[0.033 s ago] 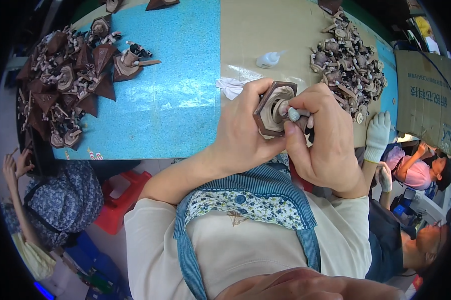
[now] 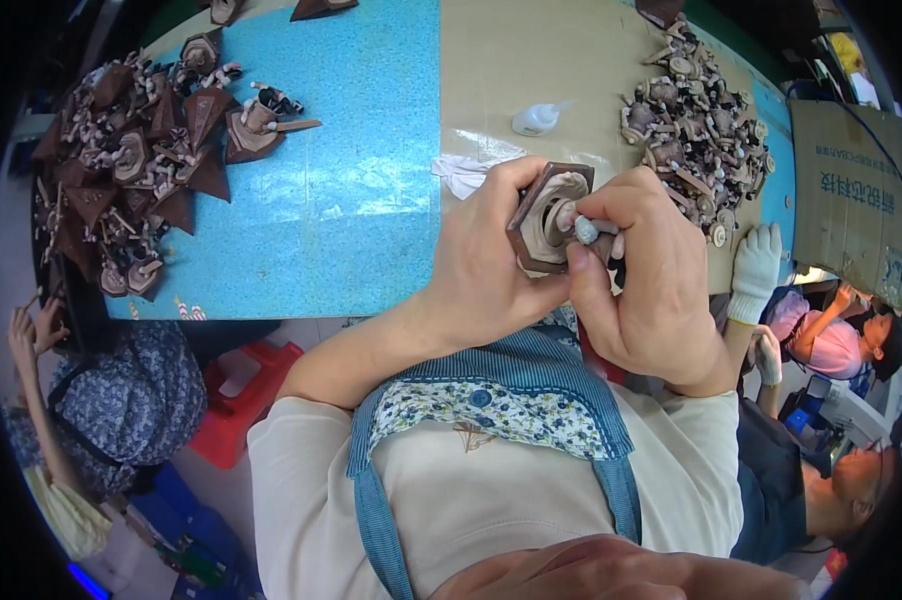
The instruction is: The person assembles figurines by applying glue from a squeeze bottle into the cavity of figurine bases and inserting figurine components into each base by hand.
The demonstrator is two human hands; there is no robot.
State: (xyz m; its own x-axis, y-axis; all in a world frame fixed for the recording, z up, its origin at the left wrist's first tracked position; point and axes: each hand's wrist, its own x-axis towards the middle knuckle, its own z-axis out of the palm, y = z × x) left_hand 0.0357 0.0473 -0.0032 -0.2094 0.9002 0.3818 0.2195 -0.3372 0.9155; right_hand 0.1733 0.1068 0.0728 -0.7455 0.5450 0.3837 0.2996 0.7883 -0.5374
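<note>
My left hand [image 2: 476, 255] is closed around a brown hexagonal base [image 2: 541, 250] with a pale, ringed hollow in its face, tilted toward my right side. Against its middle, my right hand [image 2: 663, 285] pinches a small figurine [image 2: 586, 231] with a pale grey top and pinkish limbs between thumb and fingers. The figurine touches the base or nearly so; the fingers cover where they meet, and I cannot tell whether they are joined. Both hands are held above the table's near edge, in front of a blue apron.
Brown pointed bases with figures form a heap [image 2: 131, 170] on the left; one assembled piece [image 2: 256, 125] lies beside it. Smaller figurines are piled [image 2: 696, 130] at right. A white squeeze bottle [image 2: 537, 119] and white cloth [image 2: 463, 174] lie beyond my hands. A co-worker's gloved hand [image 2: 758, 270] rests at right.
</note>
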